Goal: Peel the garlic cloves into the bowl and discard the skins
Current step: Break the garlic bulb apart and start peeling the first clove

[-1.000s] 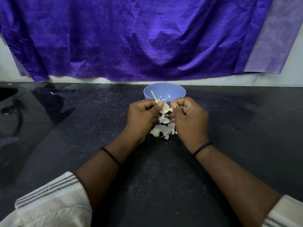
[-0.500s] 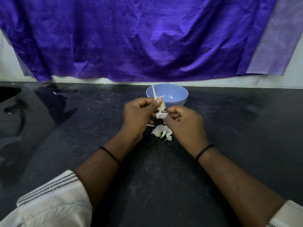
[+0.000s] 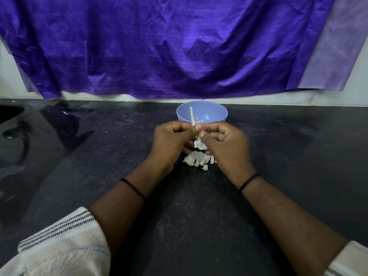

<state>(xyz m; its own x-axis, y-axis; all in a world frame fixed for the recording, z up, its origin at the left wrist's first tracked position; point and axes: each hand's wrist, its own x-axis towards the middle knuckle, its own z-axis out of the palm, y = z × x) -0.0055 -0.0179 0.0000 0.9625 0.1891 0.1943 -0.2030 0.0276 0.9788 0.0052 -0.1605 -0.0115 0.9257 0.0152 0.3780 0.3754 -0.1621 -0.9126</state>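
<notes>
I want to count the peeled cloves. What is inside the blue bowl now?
The visible inside wall of the blue bowl shows no cloves. Its bottom is hidden behind the near rim, the left hand, the right hand and the garlic stalk, so it cannot be counted.

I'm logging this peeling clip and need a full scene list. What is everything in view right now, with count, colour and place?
bowl: one, light blue, on the counter just behind the hands.
garlic: one piece, whitish with a pale stem sticking up, held between both hands in front of the bowl; how many cloves it has cannot be told.
garlic skins: a small pile, white, on the counter under the hands.
counter: one, black and speckled, filling the lower view.
cloth: one, purple, hanging on the wall behind the counter.
wall: white, showing below and beside the cloth.
wristbands: two, black, one on each wrist.
sleeves: two, cream with dark stripes, bottom corners.
left hand: grips the garlic.
right hand: pinches the garlic.
</notes>
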